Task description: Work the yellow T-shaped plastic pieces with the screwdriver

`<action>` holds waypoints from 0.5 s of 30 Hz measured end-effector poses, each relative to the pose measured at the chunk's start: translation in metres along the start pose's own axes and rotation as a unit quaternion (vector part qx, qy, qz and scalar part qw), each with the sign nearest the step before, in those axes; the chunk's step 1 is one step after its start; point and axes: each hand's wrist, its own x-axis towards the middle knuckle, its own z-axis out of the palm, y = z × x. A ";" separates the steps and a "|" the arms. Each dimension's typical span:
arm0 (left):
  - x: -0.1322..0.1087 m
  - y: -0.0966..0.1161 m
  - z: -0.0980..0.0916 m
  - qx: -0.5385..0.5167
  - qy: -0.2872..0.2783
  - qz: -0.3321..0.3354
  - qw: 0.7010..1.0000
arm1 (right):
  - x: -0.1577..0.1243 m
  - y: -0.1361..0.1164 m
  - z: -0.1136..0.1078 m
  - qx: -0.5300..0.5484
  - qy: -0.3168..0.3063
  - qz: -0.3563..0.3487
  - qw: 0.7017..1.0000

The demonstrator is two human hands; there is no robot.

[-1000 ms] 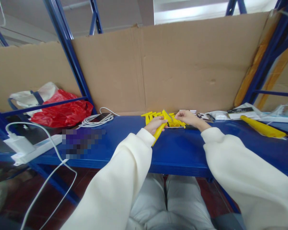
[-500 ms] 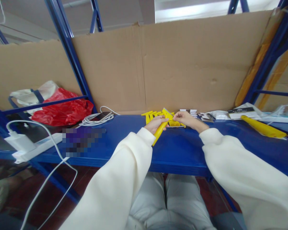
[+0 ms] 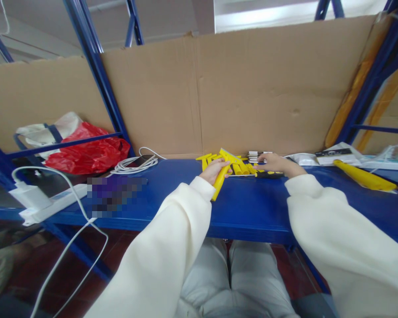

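My left hand (image 3: 214, 171) is closed around the handle of a yellow scraper (image 3: 221, 179). Its wide head tilts up and away from me. Behind it, several more yellow scrapers (image 3: 207, 160) lie in a row on the blue table. My right hand (image 3: 274, 163) is at the small stack of white and dark pieces (image 3: 252, 155), fingers apart; I see nothing held in it. Just below that hand lies a yellow-and-black handled tool (image 3: 269, 175), partly hidden, which looks like a screwdriver.
Cardboard (image 3: 252, 88) walls off the table's back. On the left are a red plastic bag (image 3: 89, 150), a coiled white cable (image 3: 132, 165) and a power strip (image 3: 58, 203). To the right lie a long yellow object (image 3: 364, 176) and white packets (image 3: 303, 159).
My right hand has left the scraper's head and moved right, to the small stack. The yellow-and-black tool has come into view beneath it. My left hand keeps its grip on the scraper.
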 end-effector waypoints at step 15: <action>0.008 -0.005 -0.005 -0.029 0.063 -0.002 0.998 | -0.016 0.046 -0.015 0.088 -0.041 0.034 0.995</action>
